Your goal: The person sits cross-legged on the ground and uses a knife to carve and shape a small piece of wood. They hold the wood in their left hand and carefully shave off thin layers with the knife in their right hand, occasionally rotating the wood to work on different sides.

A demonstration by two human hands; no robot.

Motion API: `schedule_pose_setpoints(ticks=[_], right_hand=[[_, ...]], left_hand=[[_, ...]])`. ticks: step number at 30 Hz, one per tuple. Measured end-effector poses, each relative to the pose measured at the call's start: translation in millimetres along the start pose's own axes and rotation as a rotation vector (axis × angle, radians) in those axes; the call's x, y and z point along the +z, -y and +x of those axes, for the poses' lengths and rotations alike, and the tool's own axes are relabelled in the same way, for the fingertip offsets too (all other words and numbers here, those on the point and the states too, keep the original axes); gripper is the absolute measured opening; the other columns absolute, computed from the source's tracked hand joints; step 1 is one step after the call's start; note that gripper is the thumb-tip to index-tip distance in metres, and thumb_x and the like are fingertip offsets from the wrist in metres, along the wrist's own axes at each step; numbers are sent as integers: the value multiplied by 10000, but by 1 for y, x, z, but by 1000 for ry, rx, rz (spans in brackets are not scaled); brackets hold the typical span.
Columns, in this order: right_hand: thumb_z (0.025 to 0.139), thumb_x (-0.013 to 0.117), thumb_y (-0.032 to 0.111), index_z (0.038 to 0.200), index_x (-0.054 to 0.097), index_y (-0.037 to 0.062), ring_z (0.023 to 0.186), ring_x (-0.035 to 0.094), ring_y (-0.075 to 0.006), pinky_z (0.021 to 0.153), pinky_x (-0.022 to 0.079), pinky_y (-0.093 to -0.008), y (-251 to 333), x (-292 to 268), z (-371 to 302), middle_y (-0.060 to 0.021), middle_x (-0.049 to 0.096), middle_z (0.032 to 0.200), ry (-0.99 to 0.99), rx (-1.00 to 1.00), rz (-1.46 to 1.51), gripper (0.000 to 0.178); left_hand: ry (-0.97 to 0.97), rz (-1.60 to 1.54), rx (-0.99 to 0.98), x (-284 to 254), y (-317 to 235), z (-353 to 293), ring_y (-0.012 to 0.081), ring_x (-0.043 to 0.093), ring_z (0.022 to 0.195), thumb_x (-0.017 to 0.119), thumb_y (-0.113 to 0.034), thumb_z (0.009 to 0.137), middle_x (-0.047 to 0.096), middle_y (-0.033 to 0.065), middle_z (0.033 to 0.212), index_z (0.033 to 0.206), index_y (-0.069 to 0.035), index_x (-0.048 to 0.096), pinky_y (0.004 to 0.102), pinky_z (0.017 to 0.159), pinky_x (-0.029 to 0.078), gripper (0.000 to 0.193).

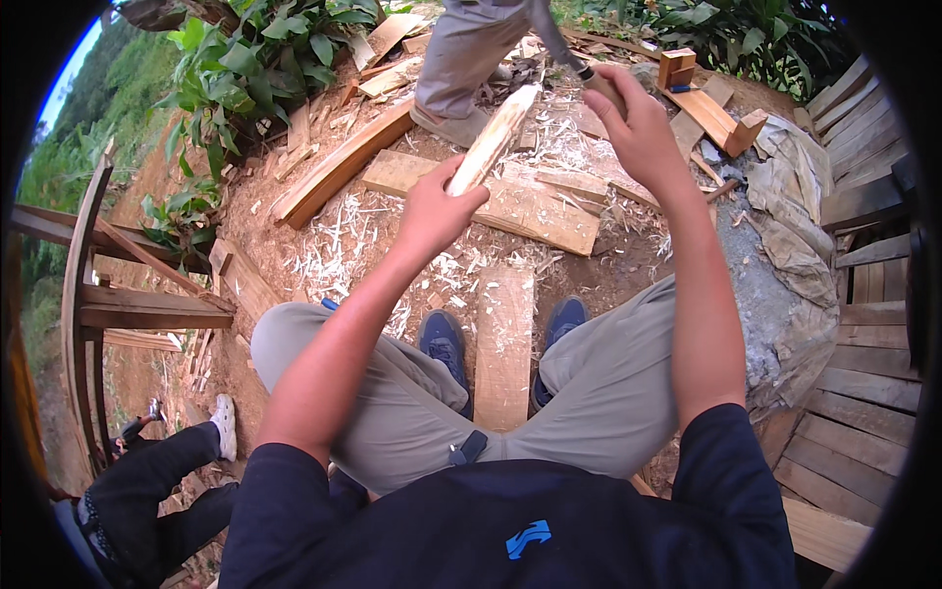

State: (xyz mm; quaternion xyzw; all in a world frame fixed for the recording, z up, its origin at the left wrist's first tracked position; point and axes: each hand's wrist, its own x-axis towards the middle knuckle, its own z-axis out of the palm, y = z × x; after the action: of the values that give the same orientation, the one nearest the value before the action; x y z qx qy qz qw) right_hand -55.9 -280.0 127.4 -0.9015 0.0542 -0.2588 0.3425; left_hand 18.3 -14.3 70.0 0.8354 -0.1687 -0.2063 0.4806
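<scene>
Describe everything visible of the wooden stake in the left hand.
The wooden stake is pale and bare, rough-hewn along its faces, tapering at the far end. The left hand wraps its near end, hiding that part. It slants away and rightward, above shaving-strewn ground; nothing else visibly touches it.

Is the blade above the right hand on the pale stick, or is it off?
Off: a visible gap separates the blade from the stick in the left hand.
</scene>
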Motion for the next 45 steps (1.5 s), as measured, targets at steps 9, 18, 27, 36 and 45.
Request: schedule_pose_setpoints(ticks=[9, 18, 27, 36, 45], right_hand=[[955, 654, 391, 1218, 673, 130, 854, 724, -290, 771, 535, -403, 19, 1, -6, -123, 742, 939, 72, -41, -75, 371], [896, 763, 223, 1156, 672, 93, 784, 735, -224, 677, 551, -317, 44, 5, -9, -107, 745, 907, -59, -206, 67, 305], [939, 738, 201, 1143, 644, 79, 857, 727, -214, 729, 554, -325, 53, 25, -16, -122, 745, 978, -101, -102, 221, 256], [958, 711, 214, 1144, 629, 80, 825, 728, -223, 687, 544, -329, 56, 33, -18, -123, 736, 946, -367, -99, 376, 243], [944, 737, 216, 1128, 624, 59, 786, 683, -151, 675, 523, -307, 57, 36, -19, -96, 718, 917, -184, -37, 290, 267]], left_hand=[[-39, -118, -7, -40, -28, -4, 108, 560, 517, 707, -236, 846, 624, 58, 798, 1320, -2, 591, 268, 476, 456, 541], [-239, -109, 121, -93, -34, -6, 120, 598, 655, 711, -197, 762, 687, 90, 884, 1346, 30, 593, 280, 584, 496, 638], [-193, -164, 184, -92, -39, -13, 98, 554, 569, 688, -178, 787, 654, 97, 912, 1361, 61, 549, 255, 510, 462, 637], [-229, -100, 234, -88, -32, -10, 101, 568, 592, 692, -184, 798, 651, 94, 890, 1366, 48, 551, 257, 513, 469, 629], [-168, -173, 101, -88, -37, -17, 119, 591, 619, 703, -229, 797, 664, 81, 853, 1263, 33, 614, 284, 556, 482, 542]])
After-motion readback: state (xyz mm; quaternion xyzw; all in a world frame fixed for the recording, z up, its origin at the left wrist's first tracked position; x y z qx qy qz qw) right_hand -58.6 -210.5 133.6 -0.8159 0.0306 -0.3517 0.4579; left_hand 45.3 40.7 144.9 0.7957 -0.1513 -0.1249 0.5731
